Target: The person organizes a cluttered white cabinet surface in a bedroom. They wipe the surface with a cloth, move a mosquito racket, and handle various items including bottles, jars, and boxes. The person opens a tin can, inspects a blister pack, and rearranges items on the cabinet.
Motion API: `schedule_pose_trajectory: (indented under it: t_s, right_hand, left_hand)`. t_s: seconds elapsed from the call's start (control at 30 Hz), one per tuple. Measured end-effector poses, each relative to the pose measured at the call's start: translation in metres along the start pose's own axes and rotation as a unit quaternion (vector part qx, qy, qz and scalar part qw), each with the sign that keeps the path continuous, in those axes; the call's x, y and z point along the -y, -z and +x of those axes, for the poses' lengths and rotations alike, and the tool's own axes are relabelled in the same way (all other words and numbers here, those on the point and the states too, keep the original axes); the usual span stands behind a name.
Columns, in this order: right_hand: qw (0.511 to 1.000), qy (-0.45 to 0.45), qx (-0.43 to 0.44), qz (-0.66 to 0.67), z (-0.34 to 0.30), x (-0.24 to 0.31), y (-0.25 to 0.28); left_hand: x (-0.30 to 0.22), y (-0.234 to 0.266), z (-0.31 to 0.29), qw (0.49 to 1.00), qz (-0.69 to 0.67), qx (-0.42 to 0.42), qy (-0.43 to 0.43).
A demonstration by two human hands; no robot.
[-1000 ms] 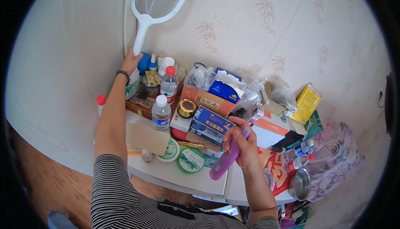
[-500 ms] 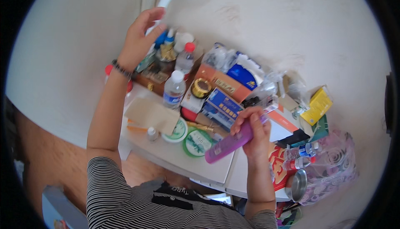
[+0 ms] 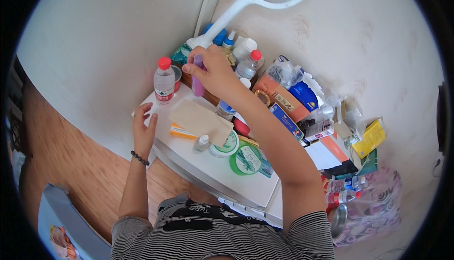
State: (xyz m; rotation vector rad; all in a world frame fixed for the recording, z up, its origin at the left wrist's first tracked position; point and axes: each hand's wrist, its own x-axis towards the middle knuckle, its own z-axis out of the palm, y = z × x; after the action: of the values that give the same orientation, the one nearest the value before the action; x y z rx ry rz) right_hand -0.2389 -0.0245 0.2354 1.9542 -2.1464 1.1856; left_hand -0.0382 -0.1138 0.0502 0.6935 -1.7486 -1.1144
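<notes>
My right hand (image 3: 213, 70) grips a purple bottle (image 3: 197, 87) by its upper part. The bottle points downward from the fingers, beside a brown wooden box (image 3: 211, 98) at the back left; whether its base touches anything I cannot tell. My left hand (image 3: 143, 126) is open and holds nothing, at the table's left edge. Just beyond it stands a clear water bottle with a red cap (image 3: 164, 82), in front of a round tin (image 3: 177, 76). A beige sheet (image 3: 201, 120) lies over an orange-and-white box (image 3: 183, 131) nearby. My right forearm hides part of a blue-labelled water bottle (image 3: 225, 110).
A white electric fly swatter (image 3: 231, 11) stands against the wall. Two green-edged round tubs (image 3: 248, 159) and a small clear bottle (image 3: 202, 142) sit at the front. Boxes, including an orange one (image 3: 283, 100), crowd the right side. A blue chair (image 3: 71, 222) is at lower left.
My right hand has carried the purple bottle from the front right to the back left, turning it upright. My left hand has come down from near the swatter to the table's left edge.
</notes>
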Motion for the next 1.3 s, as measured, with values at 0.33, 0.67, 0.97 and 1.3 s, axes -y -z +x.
schedule_pose_trajectory:
  t_s: [0.33,0.67,0.97,1.3]
  right_hand:
    - [0.992,-0.083,-0.087,0.046,0.020,-0.081,-0.067]
    - [0.990,-0.093,-0.101,-0.034,0.024,-0.070,-0.059]
    - [0.988,-0.148,-0.047,0.013,0.015,-0.047,-0.058]
    - [0.995,0.048,-0.082,0.036,-0.109,0.015,0.008]
  left_hand:
    - [0.020,-0.022,0.001,0.999,-0.005,0.046,0.028]
    - [0.041,-0.045,0.030,0.999,-0.047,0.016,0.017]
    - [0.048,-0.048,0.027,0.999,-0.041,0.018,-0.011]
    - [-0.013,-0.014,0.010,0.996,-0.029,-0.064,-0.056]
